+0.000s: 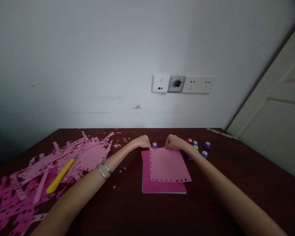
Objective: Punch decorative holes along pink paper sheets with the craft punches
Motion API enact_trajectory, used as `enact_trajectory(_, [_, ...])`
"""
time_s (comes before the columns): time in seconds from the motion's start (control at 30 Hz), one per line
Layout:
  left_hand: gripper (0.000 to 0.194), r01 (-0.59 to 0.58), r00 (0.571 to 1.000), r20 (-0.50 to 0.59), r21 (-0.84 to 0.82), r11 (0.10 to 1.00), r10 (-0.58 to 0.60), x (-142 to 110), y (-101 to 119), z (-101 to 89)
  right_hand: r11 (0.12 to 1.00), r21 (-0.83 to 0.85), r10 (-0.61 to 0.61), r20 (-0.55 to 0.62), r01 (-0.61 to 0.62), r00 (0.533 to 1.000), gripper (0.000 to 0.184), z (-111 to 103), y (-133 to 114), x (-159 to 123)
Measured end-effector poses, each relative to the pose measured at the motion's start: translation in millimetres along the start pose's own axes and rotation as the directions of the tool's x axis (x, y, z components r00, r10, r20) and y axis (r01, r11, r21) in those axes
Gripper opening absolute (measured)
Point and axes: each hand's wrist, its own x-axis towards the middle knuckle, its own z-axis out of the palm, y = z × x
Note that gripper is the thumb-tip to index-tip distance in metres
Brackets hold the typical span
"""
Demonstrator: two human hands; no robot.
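Note:
A light pink sheet of paper (169, 165) with punched holes along its left and bottom edges lies over a darker pink paper stack (162, 188). My left hand (144, 141), fingers closed, is at the sheet's far left corner and seems to pinch it. My right hand (174, 142) grips the far edge of the same sheet, fingers pressed together. Between the hands, a small purple craft punch (154, 145) sits at that far edge. Whether the paper is inside the punch's slot, I cannot tell.
On the left lies a heap of punched pink paper strips (36, 173), with a yellow-handled craft knife (61, 177) on top. Several more punches (204, 154) stand beyond my right forearm. Tiny paper cut-outs (117, 145) are scattered near the wall, which carries sockets (199, 85).

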Motion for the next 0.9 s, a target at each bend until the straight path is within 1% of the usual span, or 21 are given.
enact_trajectory(0.13, [0.011, -0.007, 1.000, -0.029, 0.024, 1.000, 0.007, 0.9, -1.4, 1.0, 1.000, -0.024, -0.012, -0.059, 0.011, 0.998, 0.021, 4.5, 0.3, -0.7])
enact_trajectory(0.23, [0.013, -0.014, 0.999, -0.050, 0.034, 0.999, 0.015, 0.4, -1.8, 1.4, 0.998, -0.059, 0.003, -0.097, -0.008, 0.995, 0.020, 5.5, -0.9, -1.7])
enact_trajectory(0.37, [0.013, -0.031, 0.998, -0.059, 0.028, 0.999, 0.033, -1.4, -1.8, 1.4, 0.995, -0.090, 0.033, -0.109, -0.043, 0.993, 0.021, 5.2, -2.6, -2.9])
enact_trajectory(0.9, [0.013, -0.040, 0.997, -0.066, 0.021, 0.999, 0.041, 1.5, -5.1, 2.4, 0.992, -0.101, 0.057, -0.151, -0.073, 0.987, 0.022, 3.4, -0.2, -8.1])
